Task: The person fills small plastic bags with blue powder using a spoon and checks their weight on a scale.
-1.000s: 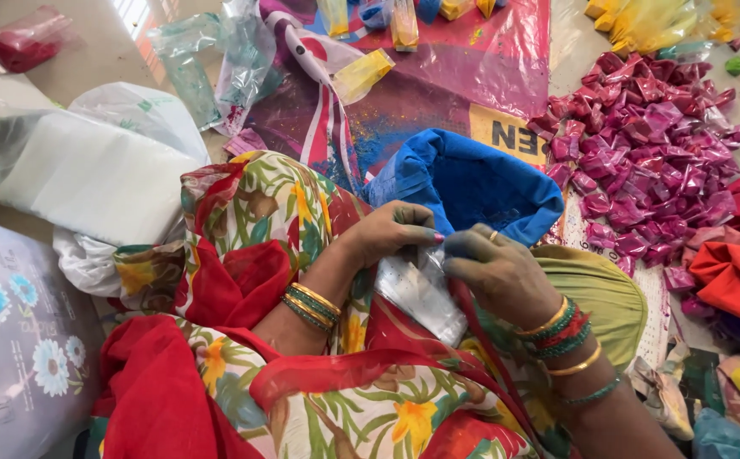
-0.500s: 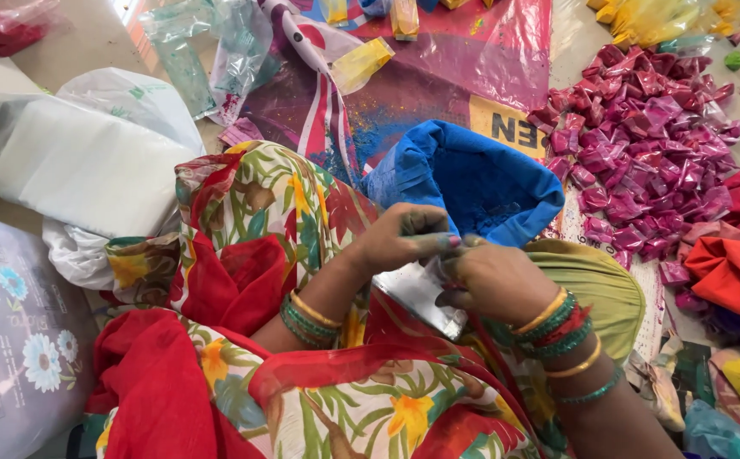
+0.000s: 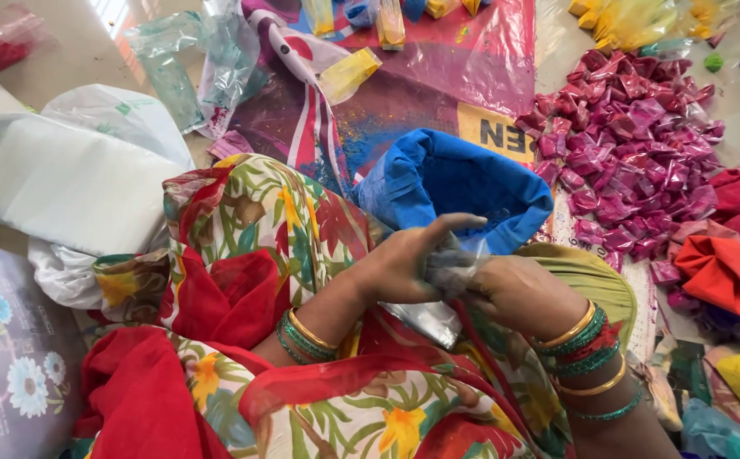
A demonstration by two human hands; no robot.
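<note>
Head view: left hand (image 3: 404, 263) and right hand (image 3: 519, 293) both pinch a small clear plastic pouch (image 3: 448, 265), crinkled and greyish, fingers closed tight on it, just before the blue bag (image 3: 455, 183).

A pale, smooth floor (image 3: 72, 51) shows at the upper left and top right. Daylight falls on it in a bright patch (image 3: 119, 13) near the top edge.

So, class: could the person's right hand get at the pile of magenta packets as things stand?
Probably not at once: the right hand and left hand both grip a small clear packet. Otherwise the pile of magenta packets lies unobstructed.
</note>
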